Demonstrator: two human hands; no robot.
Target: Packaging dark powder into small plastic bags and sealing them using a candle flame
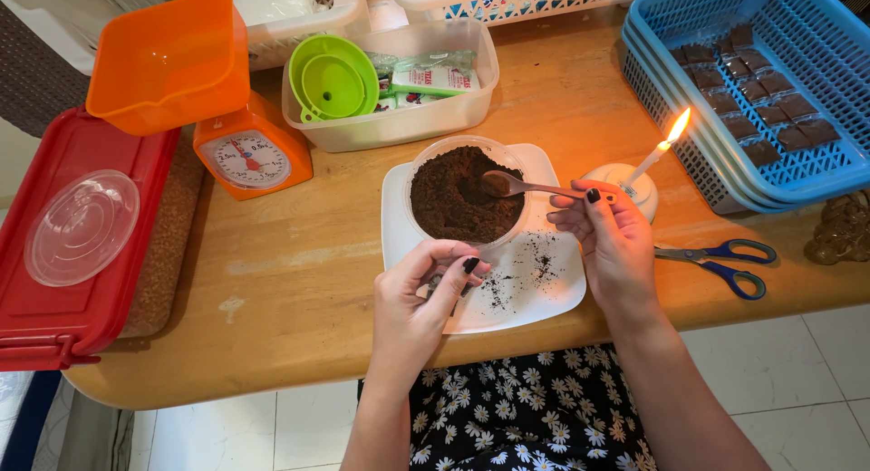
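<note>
Right hand: the right hand (609, 240) is closed on the handle of a small spoon (521, 187), thumb and fingers pinched together around it just right of the tub.
Spoon: its bowl lies in the dark brown powder, the handle running out to the right over the tub's rim.
Left hand: the left hand (424, 294) is held over the near edge of the white tray, fingers curled in together; they seem pinched on something small and dark, but what it is cannot be told.
Tub: a round clear plastic tub (464, 197) full of the brown powder stands on the tray, between and just beyond the two hands.
Tray: a white square tray (553, 285) with dark crumbs scattered over its near right part.
Candle: a lit white candle (654, 154) leans in a small round white holder just right of the tray, near the right hand.
Scissors: blue-handled scissors (720, 261) lie on the wooden table (290, 263), right of the right wrist.
Blue basket: a blue basket (770, 81) at far right holds rows of dark brown squares.
Beyond the tub: a clear box (399, 118) with green funnels (333, 80) in it.
Left side: an orange kitchen scale (249, 149) with an orange bowl on top, then a red lidded box (72, 281) with a clear round lid (82, 226) lying on it.
</note>
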